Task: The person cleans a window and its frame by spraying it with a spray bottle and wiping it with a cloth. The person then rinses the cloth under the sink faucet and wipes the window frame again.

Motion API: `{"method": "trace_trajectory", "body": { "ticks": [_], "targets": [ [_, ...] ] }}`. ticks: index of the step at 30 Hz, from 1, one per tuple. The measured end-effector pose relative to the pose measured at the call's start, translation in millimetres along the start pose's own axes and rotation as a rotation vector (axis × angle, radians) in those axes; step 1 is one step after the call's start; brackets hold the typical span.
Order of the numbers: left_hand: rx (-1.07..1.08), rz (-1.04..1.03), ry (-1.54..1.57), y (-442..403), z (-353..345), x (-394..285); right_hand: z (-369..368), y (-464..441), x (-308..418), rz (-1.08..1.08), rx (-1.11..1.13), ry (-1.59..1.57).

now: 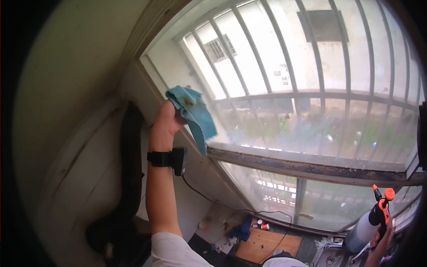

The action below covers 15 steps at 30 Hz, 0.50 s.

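Table, dark-toned, set below the window. Entered upon it: one flat brown board, marked with small dark specks and crossed by a thin dark cable; one crumpled blue cloth, placed at the board's upper left corner; small red-and-white containers, grouped just beside the cloth; one metal sink, set at the right; white crumpled material, seen near the sink's edge, its kind not discernible.

Kitchen with a metal sink
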<state>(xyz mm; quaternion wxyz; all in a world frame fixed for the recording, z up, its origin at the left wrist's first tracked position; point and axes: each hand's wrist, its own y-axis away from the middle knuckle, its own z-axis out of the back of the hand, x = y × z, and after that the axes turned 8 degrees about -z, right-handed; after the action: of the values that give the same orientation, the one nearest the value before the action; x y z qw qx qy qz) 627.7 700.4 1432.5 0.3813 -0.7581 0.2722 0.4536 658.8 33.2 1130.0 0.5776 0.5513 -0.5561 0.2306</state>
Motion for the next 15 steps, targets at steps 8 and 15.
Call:
{"method": "trace_trajectory", "body": {
  "ticks": [8, 15],
  "targets": [
    [0.009, 0.147, 0.117, 81, 49, 38, 21, -16, -14, -0.098, 0.062, -0.003],
    [-0.142, -0.212, 0.186, 67, 47, 13, 19, -14, -5, -0.098, 0.121, -0.057]
  ]
}}
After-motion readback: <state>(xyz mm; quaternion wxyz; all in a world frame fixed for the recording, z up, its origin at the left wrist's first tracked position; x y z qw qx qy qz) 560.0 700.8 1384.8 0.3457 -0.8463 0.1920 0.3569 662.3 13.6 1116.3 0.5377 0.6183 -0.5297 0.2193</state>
